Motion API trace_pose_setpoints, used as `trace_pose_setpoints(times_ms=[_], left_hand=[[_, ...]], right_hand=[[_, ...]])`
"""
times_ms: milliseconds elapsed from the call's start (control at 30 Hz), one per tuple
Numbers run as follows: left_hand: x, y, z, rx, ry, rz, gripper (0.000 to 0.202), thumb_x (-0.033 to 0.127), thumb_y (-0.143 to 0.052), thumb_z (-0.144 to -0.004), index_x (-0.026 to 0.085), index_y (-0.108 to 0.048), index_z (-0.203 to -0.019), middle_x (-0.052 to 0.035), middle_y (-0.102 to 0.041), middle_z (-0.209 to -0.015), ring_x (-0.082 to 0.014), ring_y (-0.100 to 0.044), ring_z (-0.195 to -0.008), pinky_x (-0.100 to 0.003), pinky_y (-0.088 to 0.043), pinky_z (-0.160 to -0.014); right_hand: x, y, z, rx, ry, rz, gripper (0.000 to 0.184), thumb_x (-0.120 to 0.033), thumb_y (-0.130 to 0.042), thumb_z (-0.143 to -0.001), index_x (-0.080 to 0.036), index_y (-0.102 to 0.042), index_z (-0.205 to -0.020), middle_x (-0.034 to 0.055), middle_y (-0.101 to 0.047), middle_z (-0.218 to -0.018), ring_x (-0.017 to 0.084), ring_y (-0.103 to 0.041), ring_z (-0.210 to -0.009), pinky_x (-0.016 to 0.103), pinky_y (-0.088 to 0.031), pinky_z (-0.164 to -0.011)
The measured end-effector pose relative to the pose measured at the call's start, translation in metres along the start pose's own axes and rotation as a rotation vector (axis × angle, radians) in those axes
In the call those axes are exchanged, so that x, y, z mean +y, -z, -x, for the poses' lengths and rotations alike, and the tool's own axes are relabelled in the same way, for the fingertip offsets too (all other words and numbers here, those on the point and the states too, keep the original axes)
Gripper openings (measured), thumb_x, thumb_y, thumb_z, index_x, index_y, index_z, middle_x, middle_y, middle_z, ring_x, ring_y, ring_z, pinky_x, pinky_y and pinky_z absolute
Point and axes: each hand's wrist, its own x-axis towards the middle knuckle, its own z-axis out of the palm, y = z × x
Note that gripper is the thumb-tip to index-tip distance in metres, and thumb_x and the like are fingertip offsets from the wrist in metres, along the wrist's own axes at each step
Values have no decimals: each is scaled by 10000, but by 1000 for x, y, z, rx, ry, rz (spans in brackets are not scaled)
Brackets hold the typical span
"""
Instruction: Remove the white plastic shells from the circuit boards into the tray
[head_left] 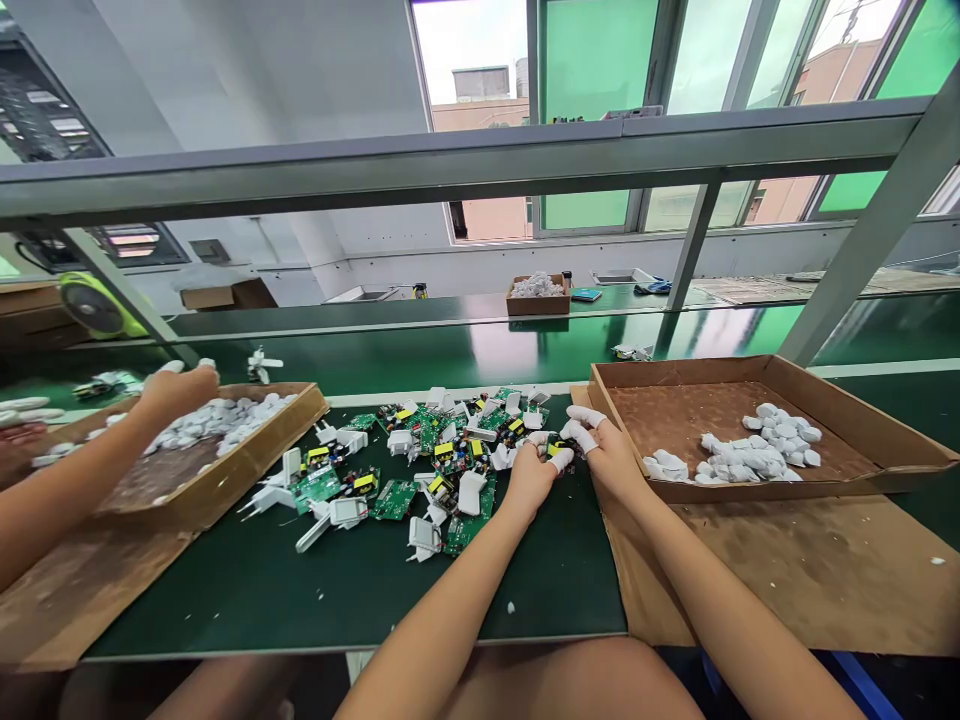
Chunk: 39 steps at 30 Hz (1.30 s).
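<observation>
My left hand (534,480) and my right hand (611,455), both with white coverings on the fingertips, meet at the right end of a pile. Between their fingertips they pinch a small circuit board (559,446) with a yellow part on it, mostly hidden by the fingers. Beside my left hand spreads the pile of green circuit boards (394,498) with yellow-wrapped parts and white plug housings (425,537). Close to my right hand stands a shallow cardboard box (675,385) with soft-looking white lumps (750,458) inside.
On the left, a co-worker's hand (180,390) reaches over another cardboard box (247,468) of white lumps. Behind runs a green conveyor belt (420,350) under a metal rail (450,170). A small box (538,302) stands farther back, and a green fan (97,305) at left.
</observation>
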Motion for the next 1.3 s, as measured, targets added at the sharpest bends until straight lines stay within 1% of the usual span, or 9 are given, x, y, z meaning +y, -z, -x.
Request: trace_pose_setpoints(times_ms=[133,333,600,767,933,1033,1100,1200,1300], left_hand=[[-6,2,-5,25,-130,-26,437,157,-677,-507,142,-558,-927,-86,-592,-928,-185,-534,-885,-316,-404,-814],[-5,3,-4,13,-156,-78,399,148,-637,-550,150,-568,-943,-81,-591,-944,-191,-527,-903,-333,-390,-836],[-4,-1,-1,-36,-206,-117,380,136,-606,-576,150,-559,-953,-79,-580,-969,-181,-512,-928,-329,-374,-858],[-8,-1,-3,-11,-157,-101,371,143,-595,-591,144,-550,-960,-74,-591,-920,-164,-534,-853,-303,-416,-794],[-7,3,-6,40,-77,-76,379,183,-590,-605,152,-522,-977,-63,-583,-902,-121,-542,-687,-240,-458,-622],[-4,5,-6,67,-46,-65,382,198,-573,-615,153,-496,-987,-58,-570,-900,-104,-523,-624,-211,-451,-527],[-1,4,-4,74,-44,-32,404,196,-572,-610,153,-478,-1001,-54,-567,-887,-98,-514,-613,-205,-450,-511],[5,3,-1,78,3,66,387,206,-570,-604,161,-482,-978,-47,-564,-881,-96,-513,-631,-197,-450,-510],[13,2,2,87,40,234,300,237,-531,-631,174,-508,-924,-39,-552,-929,-102,-522,-702,-200,-458,-536]], right_hand=[[1,-3,1,23,-20,-1,264,-308,-427,-735,-161,-539,-924,80,-575,-955,204,-527,-870,349,-416,-789],[2,-3,2,-47,34,-1,221,-230,-397,-725,-168,-555,-866,77,-588,-907,209,-529,-859,370,-418,-784],[2,-3,2,-80,259,226,253,-105,-351,-721,-171,-571,-827,88,-523,-884,210,-485,-843,360,-421,-747],[1,-1,5,-153,257,385,310,-65,-355,-689,-145,-568,-899,105,-533,-854,232,-476,-833,374,-428,-733],[5,-5,7,-181,296,554,517,-9,-342,-556,-116,-527,-1027,100,-563,-819,239,-482,-854,426,-345,-874],[5,-8,9,-212,258,607,549,-13,-334,-548,-107,-512,-1058,100,-579,-828,228,-505,-833,425,-304,-917],[3,-8,9,-226,233,587,555,-20,-331,-565,-118,-493,-1087,100,-578,-882,225,-502,-869,423,-301,-919],[-1,-8,11,-227,207,451,529,-53,-333,-638,-139,-434,-1150,99,-541,-1003,225,-469,-954,407,-346,-883],[-5,-11,13,-136,192,281,439,-148,-339,-743,-135,-381,-1181,116,-487,-1084,221,-438,-1007,389,-362,-872]])
